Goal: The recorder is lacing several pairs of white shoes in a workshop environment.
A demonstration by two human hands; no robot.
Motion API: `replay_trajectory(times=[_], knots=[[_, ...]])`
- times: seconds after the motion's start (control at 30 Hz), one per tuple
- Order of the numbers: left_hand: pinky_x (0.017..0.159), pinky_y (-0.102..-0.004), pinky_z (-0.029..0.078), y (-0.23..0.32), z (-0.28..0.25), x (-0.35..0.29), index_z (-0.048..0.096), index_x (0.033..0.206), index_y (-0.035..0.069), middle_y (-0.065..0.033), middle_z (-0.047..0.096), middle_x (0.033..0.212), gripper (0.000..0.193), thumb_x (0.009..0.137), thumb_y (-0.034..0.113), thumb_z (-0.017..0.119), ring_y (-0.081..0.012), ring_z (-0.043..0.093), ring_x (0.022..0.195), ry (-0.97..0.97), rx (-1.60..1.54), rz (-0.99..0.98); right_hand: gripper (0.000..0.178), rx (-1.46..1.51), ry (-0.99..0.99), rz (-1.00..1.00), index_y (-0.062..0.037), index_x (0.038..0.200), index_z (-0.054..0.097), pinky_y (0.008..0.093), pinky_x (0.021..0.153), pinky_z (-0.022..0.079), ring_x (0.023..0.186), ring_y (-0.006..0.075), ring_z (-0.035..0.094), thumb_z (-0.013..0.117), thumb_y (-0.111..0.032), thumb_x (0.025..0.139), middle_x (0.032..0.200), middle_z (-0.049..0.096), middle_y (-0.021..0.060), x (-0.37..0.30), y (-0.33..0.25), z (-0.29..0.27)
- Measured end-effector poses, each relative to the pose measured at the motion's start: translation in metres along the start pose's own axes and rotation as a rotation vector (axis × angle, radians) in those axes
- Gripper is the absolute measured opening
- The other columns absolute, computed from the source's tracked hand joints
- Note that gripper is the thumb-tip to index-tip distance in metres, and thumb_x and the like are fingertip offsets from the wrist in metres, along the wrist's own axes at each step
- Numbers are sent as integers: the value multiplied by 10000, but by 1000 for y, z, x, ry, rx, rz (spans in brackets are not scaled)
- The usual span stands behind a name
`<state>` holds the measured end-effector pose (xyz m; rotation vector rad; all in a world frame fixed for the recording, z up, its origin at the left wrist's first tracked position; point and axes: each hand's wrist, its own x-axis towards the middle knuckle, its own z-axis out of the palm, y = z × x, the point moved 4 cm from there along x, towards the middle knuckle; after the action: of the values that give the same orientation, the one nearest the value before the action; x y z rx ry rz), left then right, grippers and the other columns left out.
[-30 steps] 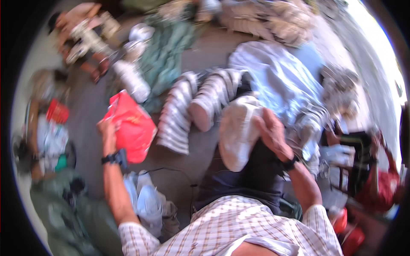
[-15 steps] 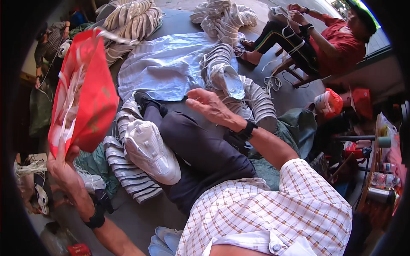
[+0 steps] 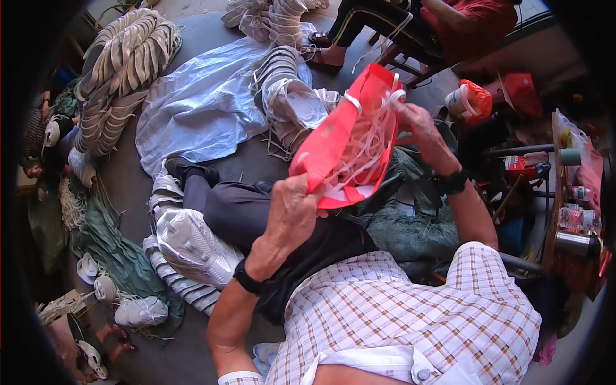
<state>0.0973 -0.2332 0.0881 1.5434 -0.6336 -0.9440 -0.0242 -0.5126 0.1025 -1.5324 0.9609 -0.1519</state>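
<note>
Head view: left hand [image 3: 290, 213] clamped on red bag [image 3: 333, 136]; right hand [image 3: 423, 131] at edge, grip unclear; white laces [image 3: 367, 142] part-hidden inside.

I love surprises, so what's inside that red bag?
A loose tangle of white laces shows inside the red bag, which the left hand grips. Whatever lies beneath the laces is covered, so I can't tell.

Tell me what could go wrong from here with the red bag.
The red bag gapes open, so if the left hand slips, the white laces might spill out. The laces lie in a loose jumble, so the right hand at the rim could snag and tangle several.
</note>
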Motion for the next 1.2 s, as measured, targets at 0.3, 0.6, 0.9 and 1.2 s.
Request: replay_trajectory(times=[0.3, 0.6, 0.9, 1.2], knots=[[497, -358, 508, -96, 80, -21, 673, 792, -59, -144, 638, 576, 326, 943, 224, 615, -226, 658, 489, -228, 474, 273, 127, -723, 254, -69, 16, 770, 681, 343, 532, 424, 617, 119, 530, 587, -50, 717, 688, 606, 1, -11, 252, -51], [532, -264, 495, -49, 33, -7, 705, 1056, -65, -125, 735, 809, 375, 971, 288, 614, -132, 649, 583, -248, 180, -255, 269, -368, 319, -105, 51, 847, 714, 289, 604, 479, 657, 133, 596, 496, -9, 703, 714, 654, 42, -40, 85, -135], [570, -192, 465, -21, -45, -34, 688, 1157, -7, -74, 748, 888, 246, 992, 163, 622, -72, 627, 634, 177, -56, -151, 187, -2, 771, -587, 8, 951, 671, 391, 700, 593, 908, 260, 664, 586, -65, 801, 1008, 661, 100, 13, 1, -255], [854, -309, 538, -28, -152, -108, 636, 1240, -38, -128, 726, 1060, 288, 996, 107, 593, -210, 694, 939, 1002, 368, 68, 353, 428, 839, 81, 50, 1059, 559, 415, 588, 652, 806, 304, 620, 623, 29, 713, 1027, 582, 162, 55, 146, -183]])
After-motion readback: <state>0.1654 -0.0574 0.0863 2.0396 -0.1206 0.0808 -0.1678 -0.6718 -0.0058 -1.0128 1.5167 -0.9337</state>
